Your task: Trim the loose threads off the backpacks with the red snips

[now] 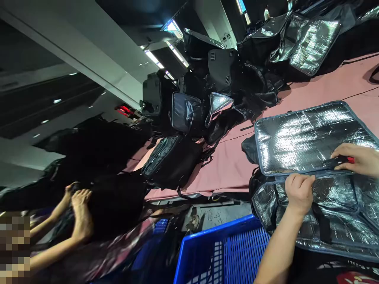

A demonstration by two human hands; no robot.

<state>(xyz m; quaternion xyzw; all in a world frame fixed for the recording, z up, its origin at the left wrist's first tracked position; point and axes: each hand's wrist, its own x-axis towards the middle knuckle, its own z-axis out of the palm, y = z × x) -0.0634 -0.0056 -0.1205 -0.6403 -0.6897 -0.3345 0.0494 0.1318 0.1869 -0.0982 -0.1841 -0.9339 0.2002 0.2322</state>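
An insulated bag point(331, 221) with a silver foil lining lies in front of me, its foil-faced lid point(302, 138) folded back. At the seam between lid and body, my left hand point(299, 194) is closed, its fingers pinching the bag's edge. My right hand point(358, 158), farther right over the lid, is closed around a slim black tool point(337, 161) with a red part by the fingers. The tool's tip points left along the lid's lower edge; its exact kind is unclear. A dark strap point(321, 225) hangs inside the bag.
A blue plastic crate point(219, 232) stands below, left of my left arm. Black bags point(177, 161) crowd the pink-covered table point(231, 165), more piled behind, some with foil showing. On the left, a co-worker's hands point(79, 197) are on dark material.
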